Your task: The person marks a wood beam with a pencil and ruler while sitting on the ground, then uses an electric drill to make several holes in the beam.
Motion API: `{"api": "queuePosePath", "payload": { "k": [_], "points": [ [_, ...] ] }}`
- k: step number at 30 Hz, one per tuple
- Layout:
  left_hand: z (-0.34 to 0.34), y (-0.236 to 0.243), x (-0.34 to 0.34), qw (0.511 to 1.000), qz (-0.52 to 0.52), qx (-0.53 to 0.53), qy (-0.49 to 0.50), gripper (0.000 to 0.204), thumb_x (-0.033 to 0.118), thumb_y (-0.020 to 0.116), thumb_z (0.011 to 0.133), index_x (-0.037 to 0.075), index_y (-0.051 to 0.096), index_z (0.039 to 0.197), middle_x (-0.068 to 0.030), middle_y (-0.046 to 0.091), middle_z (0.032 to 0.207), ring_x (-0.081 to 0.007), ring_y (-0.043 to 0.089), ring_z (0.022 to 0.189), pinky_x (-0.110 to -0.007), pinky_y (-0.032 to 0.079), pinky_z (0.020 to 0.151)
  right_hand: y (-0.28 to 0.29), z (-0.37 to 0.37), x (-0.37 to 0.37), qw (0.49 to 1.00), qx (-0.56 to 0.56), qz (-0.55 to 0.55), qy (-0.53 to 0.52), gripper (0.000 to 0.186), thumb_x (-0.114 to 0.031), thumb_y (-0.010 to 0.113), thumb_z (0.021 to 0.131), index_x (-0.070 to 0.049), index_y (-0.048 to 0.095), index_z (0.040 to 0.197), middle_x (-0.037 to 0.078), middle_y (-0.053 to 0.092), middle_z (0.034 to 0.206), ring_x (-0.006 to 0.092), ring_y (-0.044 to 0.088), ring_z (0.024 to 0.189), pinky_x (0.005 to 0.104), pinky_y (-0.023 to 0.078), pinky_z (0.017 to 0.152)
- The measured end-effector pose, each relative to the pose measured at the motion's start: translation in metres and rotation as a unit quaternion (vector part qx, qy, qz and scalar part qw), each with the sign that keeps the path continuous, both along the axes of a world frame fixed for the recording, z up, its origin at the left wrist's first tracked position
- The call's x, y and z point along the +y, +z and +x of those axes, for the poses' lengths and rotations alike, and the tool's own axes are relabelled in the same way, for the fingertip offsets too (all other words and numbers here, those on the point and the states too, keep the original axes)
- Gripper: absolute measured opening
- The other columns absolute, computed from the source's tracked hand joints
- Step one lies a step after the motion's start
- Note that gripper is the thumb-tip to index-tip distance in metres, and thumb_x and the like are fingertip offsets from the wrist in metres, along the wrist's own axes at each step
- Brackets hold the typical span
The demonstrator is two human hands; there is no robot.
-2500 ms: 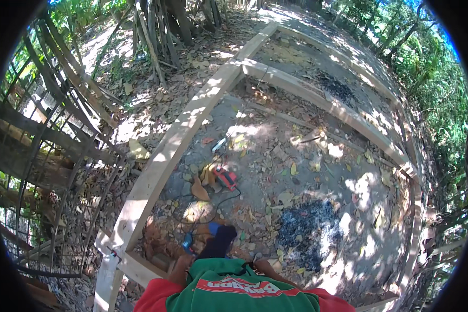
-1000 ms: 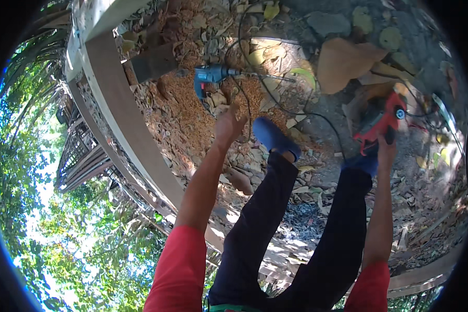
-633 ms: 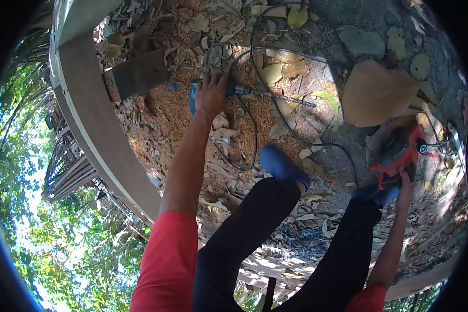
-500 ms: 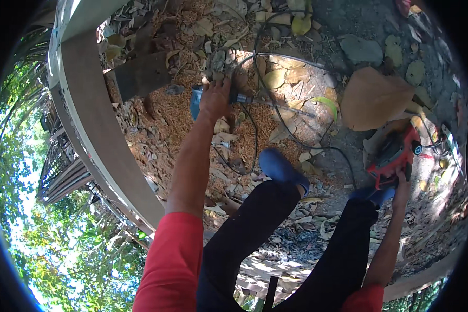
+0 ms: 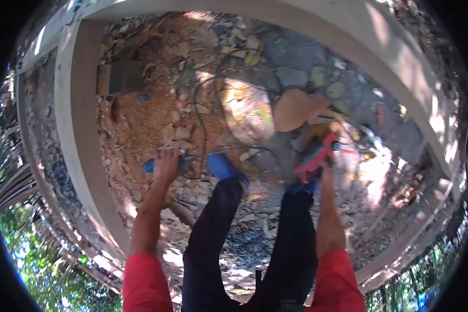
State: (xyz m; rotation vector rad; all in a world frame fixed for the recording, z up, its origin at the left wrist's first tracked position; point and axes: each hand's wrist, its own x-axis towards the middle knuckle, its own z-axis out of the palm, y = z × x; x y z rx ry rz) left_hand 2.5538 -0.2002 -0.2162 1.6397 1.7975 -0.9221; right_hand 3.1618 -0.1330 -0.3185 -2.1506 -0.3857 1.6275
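Observation:
My left hand (image 5: 166, 163) is closed over a blue power drill (image 5: 149, 166). A long thin bit points from the drill toward my left shoe (image 5: 221, 165), low over the wood shavings. My right hand (image 5: 325, 174) grips the rear of a red and black power tool, which looks like an electric planer (image 5: 317, 162). It sits close to the ground just beyond my right shoe (image 5: 302, 187). My fingers hide part of both tools, and motion blurs the drill.
Dark cables (image 5: 224, 114) loop across leaves and shavings. A large brown dry leaf or sheet (image 5: 299, 110) lies beyond the red tool. A dark block (image 5: 126, 77) rests at the far left. Pale wooden beams (image 5: 83, 130) frame the ground left and far.
My left hand has brought the drill toward me, from beyond my left shoe to beside it. The head view has shifted; my right hand stays on the red tool.

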Motion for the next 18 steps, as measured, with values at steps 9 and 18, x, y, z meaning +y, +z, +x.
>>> {"api": "queuePosePath", "payload": {
  "k": [9, 18],
  "points": [
    [-0.012, 0.293, -0.083, 0.870, 0.175, -0.110, 0.447, 0.055, 0.032, 0.080, 0.068, 0.008, 0.059, 0.113, -0.0139, 0.066, 0.101, -0.0346, 0.064, 0.094, -0.045, 0.052, 0.083, 0.337, -0.136, -0.021, 0.963, 0.182, -0.027, -0.195, 0.013, -0.025, 0.068, 0.089, -0.013, 0.062, 0.091, 0.001, 0.055, 0.067, 0.0172, 0.055, 0.059, 0.0348, 0.050, 0.059],
    [0.029, 0.558, -0.130, 0.426, 0.570, -0.250, 0.657, 0.050, 0.024, 0.077, 0.076, 0.001, 0.055, 0.114, -0.0064, 0.063, 0.096, -0.0185, 0.063, 0.083, -0.033, 0.052, 0.078, 0.574, -0.202, 0.022, 0.964, 0.215, -0.019, 0.157, 0.042, -0.050, 0.068, 0.088, -0.009, 0.061, 0.093, 0.002, 0.057, 0.064, 0.0153, 0.057, 0.053, 0.0315, 0.047, 0.050]
  ]
}}
